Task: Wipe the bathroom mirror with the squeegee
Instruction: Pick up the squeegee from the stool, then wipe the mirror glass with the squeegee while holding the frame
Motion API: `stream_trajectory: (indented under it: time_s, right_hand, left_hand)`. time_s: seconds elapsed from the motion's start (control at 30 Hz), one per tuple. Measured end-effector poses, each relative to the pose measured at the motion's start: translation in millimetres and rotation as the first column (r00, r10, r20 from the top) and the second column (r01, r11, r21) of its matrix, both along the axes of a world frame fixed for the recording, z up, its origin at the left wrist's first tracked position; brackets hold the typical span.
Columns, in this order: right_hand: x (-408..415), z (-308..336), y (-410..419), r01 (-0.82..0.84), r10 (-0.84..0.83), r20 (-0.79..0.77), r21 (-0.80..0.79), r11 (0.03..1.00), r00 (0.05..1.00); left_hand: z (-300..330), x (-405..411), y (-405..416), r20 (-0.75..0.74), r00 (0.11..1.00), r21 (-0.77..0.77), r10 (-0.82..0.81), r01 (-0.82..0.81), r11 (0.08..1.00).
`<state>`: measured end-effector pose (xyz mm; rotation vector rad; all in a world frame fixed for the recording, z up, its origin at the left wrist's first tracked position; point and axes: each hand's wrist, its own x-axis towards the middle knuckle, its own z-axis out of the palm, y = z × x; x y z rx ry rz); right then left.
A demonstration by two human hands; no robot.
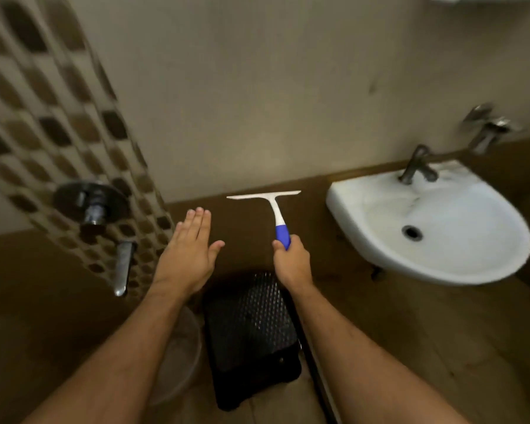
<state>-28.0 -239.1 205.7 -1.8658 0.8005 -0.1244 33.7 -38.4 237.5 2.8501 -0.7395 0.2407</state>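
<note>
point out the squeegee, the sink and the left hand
squeegee (276,216), head view, on its white neck
sink (459,240), head view, on the bare basin wall
left hand (188,251), head view, on its back

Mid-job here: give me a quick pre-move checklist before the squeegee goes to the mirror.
1. Right hand grips the squeegee by its blue handle: ok.
2. Blade points up, away from the hand: ok.
3. Left hand open, holding nothing: ok.
4. Mirror in view: not ok, only plain wall shows.
5. Blade touching any surface: cannot tell.
6. Sink apart from the squeegee, on its right: ok.
</note>
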Motion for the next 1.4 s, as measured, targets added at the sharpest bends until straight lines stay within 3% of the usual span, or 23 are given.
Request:
stream_trajectory:
  time_s: [0.2,0.37,0.53,0.7,0.93,1.2,1.4]
  right_hand:
    - [-11.6,114.9,-27.9,0.147,-0.08,0.291,-0.215,0.965,0.953]
    - [-21.3,204.4,-72.7,0.261,-0.087,0.549,-0.248,0.933,0.832]
    - [-46.8,272.2,-126.5,0.339,-0.063,0.707,-0.257,0.905,0.704]
    - [-68.6,340.1,-182.6,0.382,-0.041,0.775,-0.265,0.885,0.631]
    - [-71.9,411.9,-256.2,0.359,0.023,0.802,-0.292,0.887,0.596]
    - [-35.6,468.1,-312.5,0.368,-0.049,0.846,-0.178,0.913,0.531]
    - [1.9,510.2,-333.4,0.374,-0.021,0.906,-0.154,0.914,0.424]
  left_hand:
    - [128.9,17.8,-48.9,0.292,0.953,-0.148,-0.079,0.127,0.981]
    - [226.2,21.6,-100.2,0.498,0.857,-0.197,-0.132,0.26,0.945]
    - [302.6,9.3,-162.7,0.63,0.764,-0.241,-0.136,0.359,0.902]
    - [364.7,-9.5,-228.5,0.723,0.68,-0.241,-0.118,0.409,0.88]
    - [439.7,-14.5,-288.7,0.784,0.616,-0.268,-0.073,0.443,0.856]
    - [494.5,31.1,-343.5,0.772,0.634,-0.362,-0.043,0.494,0.791]
    - [531.9,65.5,-394.7,0.814,0.577,-0.354,-0.075,0.594,0.722]
